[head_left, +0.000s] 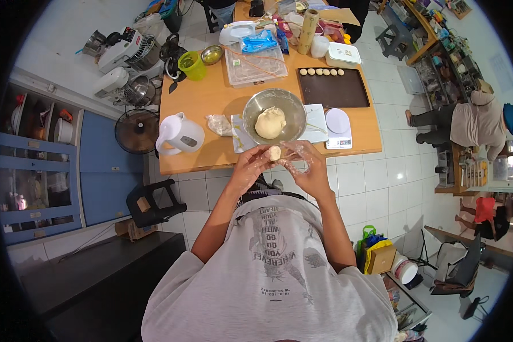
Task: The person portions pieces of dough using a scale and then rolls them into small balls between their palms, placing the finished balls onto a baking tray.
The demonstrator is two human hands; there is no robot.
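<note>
My left hand [249, 170] is closed around a small pale dough ball [275, 153], just off the near edge of the table. Beside it, my right hand [310, 171] is open, its thumb and fingers apart and pointing toward the ball; whether a fingertip touches it I cannot tell. Flour or dough whitens the fingers of both hands. Just beyond them stands a metal bowl [295, 104] with a large lump of dough [270, 122] in it. Several small dough balls [322, 72] sit in a row along the far edge of a dark baking tray [336, 91].
Right of the bowl is a white kitchen scale [338, 128]. A white electric kettle [182, 134] and a plastic bag [219, 125] stand to the left. Farther back are a clear lidded box [251, 65], a green cup [192, 65] and a white tub [343, 55]. Another person [479, 119] is at the right.
</note>
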